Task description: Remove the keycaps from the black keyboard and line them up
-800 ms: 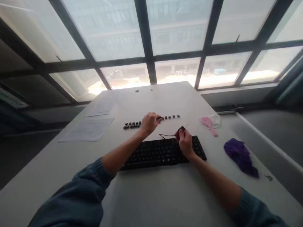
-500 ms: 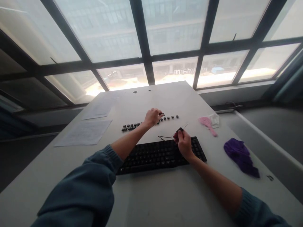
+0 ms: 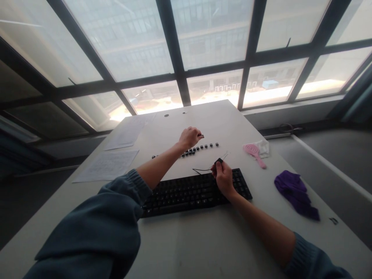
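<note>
A black keyboard lies on the white table, with its thin cable looping behind it. Beyond it several loose black keycaps stand in rows, partly hidden by my left forearm. Just above those rows, my left hand pinches a small dark piece that looks like a keycap. Over the keyboard's right part, my right hand is closed around the black handle of a keycap puller, its thin wire prongs pointing away from me.
Paper sheets lie at the left. At the right are a pink hairbrush on a white packet, a bunched purple cloth and a small dark item near the edge. Windows stand behind the table.
My left hand has lifted slightly away from the keycap rows, still pinching the small dark piece. My right hand keeps the puller in nearly the same place. The view has shifted a little.
</note>
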Demonstrator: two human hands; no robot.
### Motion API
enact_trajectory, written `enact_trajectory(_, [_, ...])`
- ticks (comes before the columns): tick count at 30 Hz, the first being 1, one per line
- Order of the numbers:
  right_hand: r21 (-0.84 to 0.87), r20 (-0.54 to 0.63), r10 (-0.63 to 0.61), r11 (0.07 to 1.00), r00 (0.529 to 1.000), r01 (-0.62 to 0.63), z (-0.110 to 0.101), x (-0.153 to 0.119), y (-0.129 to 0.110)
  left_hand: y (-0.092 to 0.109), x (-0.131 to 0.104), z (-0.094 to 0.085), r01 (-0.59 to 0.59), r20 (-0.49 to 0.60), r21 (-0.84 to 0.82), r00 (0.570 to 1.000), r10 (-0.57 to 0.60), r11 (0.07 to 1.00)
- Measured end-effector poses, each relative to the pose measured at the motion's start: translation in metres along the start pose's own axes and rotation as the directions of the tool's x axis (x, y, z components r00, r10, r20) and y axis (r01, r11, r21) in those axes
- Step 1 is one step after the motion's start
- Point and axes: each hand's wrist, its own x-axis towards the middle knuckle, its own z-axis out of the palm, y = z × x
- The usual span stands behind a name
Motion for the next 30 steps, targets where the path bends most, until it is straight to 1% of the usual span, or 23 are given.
enact_trajectory(4, [0.0, -0.005, -0.017, 1.0, 1.0, 0.017, 0.0, 0.001, 0.002, 0.0, 0.009, -0.02, -0.018, 0.028, 0.039, 0.999, 0.017, 0.999])
enact_trajectory(6, [0.004, -0.004, -0.021, 1.0, 1.0, 0.021, 0.0, 0.001, 0.002, -0.002, 0.015, -0.029, -0.027, 0.026, 0.032, 0.999, 0.026, 0.999])
enact_trajectory(8, [0.007, 0.0, -0.024, 1.0, 1.0, 0.024, 0.0, 0.001, 0.002, -0.004, 0.02, -0.032, -0.015, 0.014, 0.004, 1.0, 0.015, 1.0])
enact_trajectory(9, [0.005, 0.001, -0.025, 1.0, 1.0, 0.025, 0.0, 0.0, 0.002, -0.005, 0.02, -0.03, -0.003, 0.012, -0.014, 1.0, 0.003, 1.0])
enact_trajectory(11, [-0.003, 0.001, -0.028, 1.0, 1.0, 0.028, 0.0, 0.0, 0.002, -0.006, 0.016, -0.02, 0.02, 0.031, -0.046, 0.999, -0.019, 0.999])
enact_trajectory(14, [-0.015, 0.007, -0.031, 0.999, 1.0, 0.031, 0.0, 0.001, 0.002, -0.008, 0.001, 0.007, 0.035, 0.079, -0.07, 0.996, -0.029, 0.997])
enact_trajectory(17, [-0.023, 0.001, -0.029, 0.999, 1.0, 0.029, 0.0, 0.001, 0.004, -0.01, -0.017, 0.034, 0.029, 0.088, -0.067, 0.996, -0.023, 0.997])
enact_trajectory(20, [-0.042, 0.004, -0.024, 0.999, 1.0, 0.025, 0.0, 0.001, 0.005, -0.013, -0.03, 0.053, 0.023, 0.087, -0.066, 0.996, -0.017, 0.998])
enact_trajectory(24, [-0.048, 0.005, -0.017, 0.999, 1.0, 0.017, 0.0, 0.0, 0.003, -0.015, -0.038, 0.064, 0.004, 0.085, -0.065, 0.996, 0.001, 0.998])
enact_trajectory(30, [-0.048, 0.012, 0.001, 0.999, 1.0, 0.0, 0.0, -0.002, -0.002, -0.017, -0.041, 0.07, -0.016, 0.061, -0.029, 0.998, 0.017, 0.999])
